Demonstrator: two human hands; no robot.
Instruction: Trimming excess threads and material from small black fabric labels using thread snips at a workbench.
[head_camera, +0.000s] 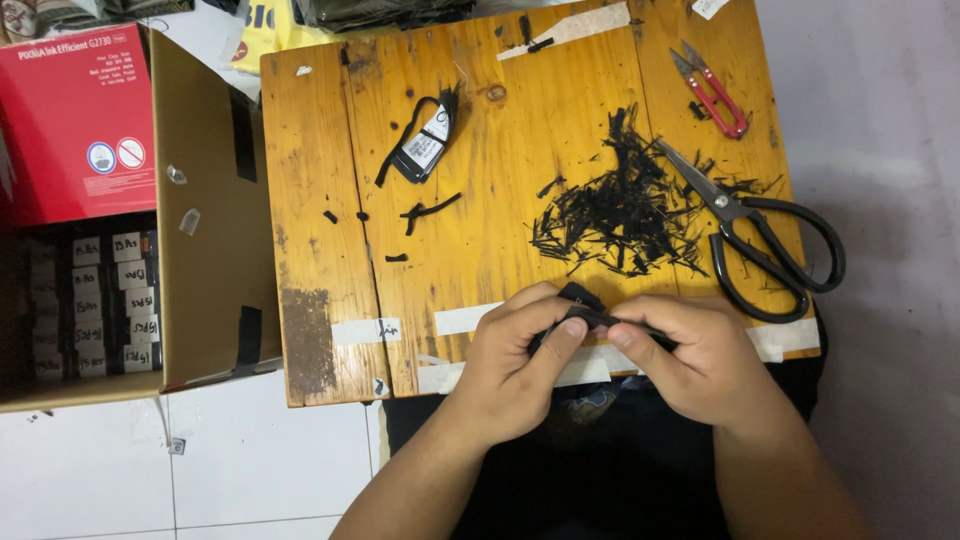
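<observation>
1. Far left, about 9 o'clock from my hands: an open cardboard box (200, 215) with a red carton (75, 120) on top and rows of small labelled packs (95, 305) inside. It sits just beside the left edge of the wooden board (330, 200), so not much swing room that way.
2. At 11 o'clock on the board there's a black tagged bundle (425, 145) plus a few loose black strips (425, 210). Well apart from my hands.
3. Left hand (515, 365): thumb and fingers pinched together on the small black piece (583, 305), right at the board's near edge, 6 o'clock side.
4. Right hand (700, 360): thumb and forefinger clamped on the same piece from the other end. Both hands touch it, knuckles nearly meeting.
5. At 12 to 1 o'clock, a heap of black offcuts (625, 215), close to my fingers.
6. At 2 o'clock the big black scissors (760, 235), handles hanging over the right edge; small red snips (712, 90) further up.
7. My guess at risks: the piece is held over the near edge, so a slipped pinch likely drops it into my lap. A right elbow nudge could tip the scissors off, or sweep offcuts around.
8. Open room: bare wood in the middle, 12 o'clock of the left hand.
</observation>
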